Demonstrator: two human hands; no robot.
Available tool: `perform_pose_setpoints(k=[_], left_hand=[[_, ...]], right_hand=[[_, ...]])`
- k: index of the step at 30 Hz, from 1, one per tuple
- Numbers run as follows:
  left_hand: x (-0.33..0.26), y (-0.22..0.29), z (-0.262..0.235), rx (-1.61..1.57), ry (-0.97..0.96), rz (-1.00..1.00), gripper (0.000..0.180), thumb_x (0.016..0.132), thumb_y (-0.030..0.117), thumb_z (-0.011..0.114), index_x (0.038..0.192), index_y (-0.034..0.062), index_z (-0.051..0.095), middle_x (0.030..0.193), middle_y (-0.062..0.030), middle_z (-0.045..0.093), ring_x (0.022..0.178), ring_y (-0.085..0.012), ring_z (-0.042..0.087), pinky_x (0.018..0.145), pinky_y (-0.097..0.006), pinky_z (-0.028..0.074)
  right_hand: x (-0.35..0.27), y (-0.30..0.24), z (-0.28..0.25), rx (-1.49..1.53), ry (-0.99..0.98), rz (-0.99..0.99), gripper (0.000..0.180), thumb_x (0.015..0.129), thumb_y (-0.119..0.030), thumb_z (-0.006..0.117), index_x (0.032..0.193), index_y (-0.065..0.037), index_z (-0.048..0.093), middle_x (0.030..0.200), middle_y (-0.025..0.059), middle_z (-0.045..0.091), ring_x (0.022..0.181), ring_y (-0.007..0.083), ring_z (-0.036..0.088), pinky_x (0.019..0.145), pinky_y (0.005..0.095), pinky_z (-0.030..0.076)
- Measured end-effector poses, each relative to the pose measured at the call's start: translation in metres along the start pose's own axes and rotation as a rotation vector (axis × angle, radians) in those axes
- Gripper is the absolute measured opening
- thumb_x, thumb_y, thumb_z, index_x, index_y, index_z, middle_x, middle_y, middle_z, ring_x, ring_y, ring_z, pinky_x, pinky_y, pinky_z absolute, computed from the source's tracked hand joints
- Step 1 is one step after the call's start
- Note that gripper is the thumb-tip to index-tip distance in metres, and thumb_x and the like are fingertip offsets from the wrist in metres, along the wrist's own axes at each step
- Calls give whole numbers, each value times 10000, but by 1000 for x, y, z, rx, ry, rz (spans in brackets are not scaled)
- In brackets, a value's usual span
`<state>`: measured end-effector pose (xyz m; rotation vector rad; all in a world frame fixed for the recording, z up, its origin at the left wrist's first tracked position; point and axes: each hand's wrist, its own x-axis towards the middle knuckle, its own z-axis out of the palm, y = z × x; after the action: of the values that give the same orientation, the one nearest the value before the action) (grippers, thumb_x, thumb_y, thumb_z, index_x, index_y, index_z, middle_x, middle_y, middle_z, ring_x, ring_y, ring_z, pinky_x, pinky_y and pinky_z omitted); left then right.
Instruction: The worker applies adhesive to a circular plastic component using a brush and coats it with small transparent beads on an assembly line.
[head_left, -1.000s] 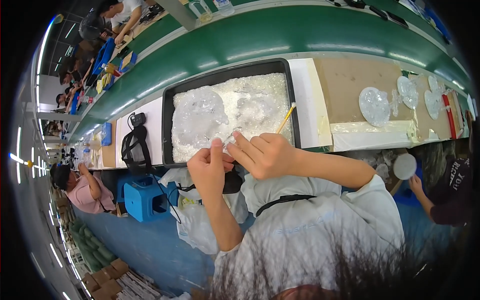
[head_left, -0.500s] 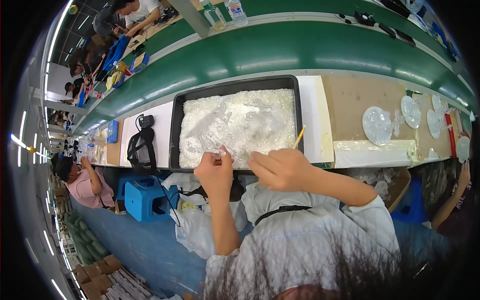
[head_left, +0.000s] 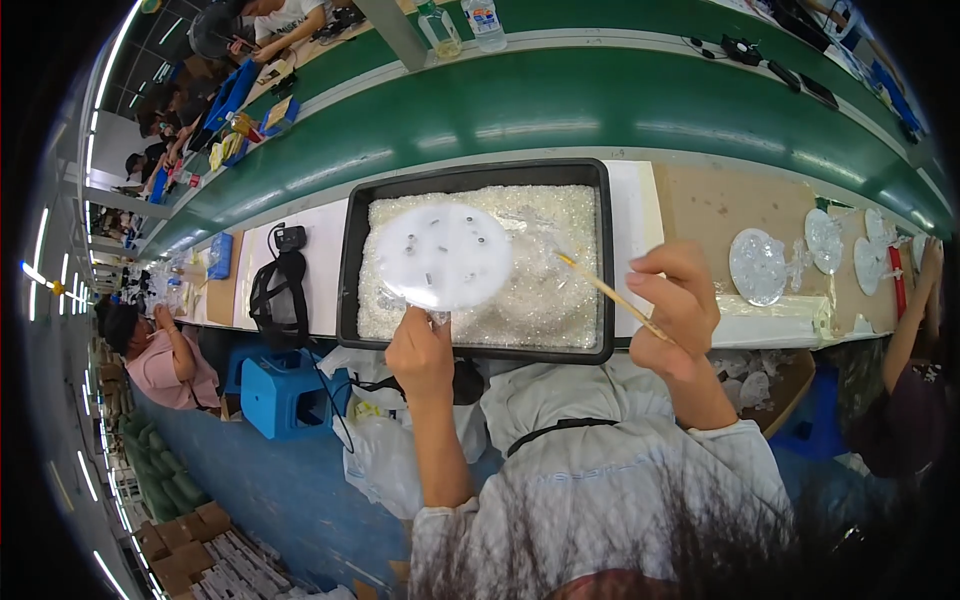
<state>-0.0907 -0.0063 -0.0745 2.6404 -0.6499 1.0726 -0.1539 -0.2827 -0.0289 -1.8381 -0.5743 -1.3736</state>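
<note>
My left hand (head_left: 420,352) is closed on the near edge of a round white disc (head_left: 443,262), which it holds over a black tray (head_left: 603,270). Several small dark or metallic bits dot the disc's smooth face. White, glittering granules (head_left: 560,310) fill the tray. Between the fingers of my right hand (head_left: 678,310), beyond the tray's right edge, is a thin yellowish stick (head_left: 620,300), possibly a brush. Its tip points left over the granules, apart from the disc. Part of the stick is hidden by the fingers.
Clear, patterned discs (head_left: 758,266) lie on brown board to the right. A black strap with a small device (head_left: 280,285) lies left of the tray. Bottles (head_left: 485,25) stand on the far shelf. A blue stool (head_left: 287,388) is below left. Co-workers sit at both sides.
The white disc's dotted face now shows above the tray. My right hand has moved right, away from the left hand, and the stick has swung to point left over the granules.
</note>
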Motion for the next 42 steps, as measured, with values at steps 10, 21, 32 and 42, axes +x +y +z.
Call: perform_pose_setpoints(k=[10,21,32,42], left_hand=[[20,15,6,-293,-111,-273,235,805,104,748,956,-28,625,682,-133,662,576,-275,662,540,-363,521],[29,20,21,-601,-94,-493,220,871,115,677,1003,-42,597,715,-153,702,645,-291,711,615,-353,539],[40,27,19,-841,-122,-698,303,894,73,657,1115,-113,568,869,-160,716,786,-199,740,678,-281,565],[28,17,41,-819,-52,-647,271,832,74,731,1062,-55,665,905,-130,728,763,-151,684,691,-277,519]], right_hand=[[4,-9,28,380,-95,492,146,967,-43,577,985,75,659,1061,204,639,761,213,681,673,294,584],[22,5,24,376,-350,759,160,932,36,589,1071,62,663,997,154,696,851,192,716,722,267,600],[36,16,16,279,0,648,164,945,-27,612,1090,-16,686,863,43,711,642,45,576,542,176,439],[26,14,26,325,-270,757,174,937,-5,600,1096,-22,669,847,35,701,647,53,585,575,191,444]])
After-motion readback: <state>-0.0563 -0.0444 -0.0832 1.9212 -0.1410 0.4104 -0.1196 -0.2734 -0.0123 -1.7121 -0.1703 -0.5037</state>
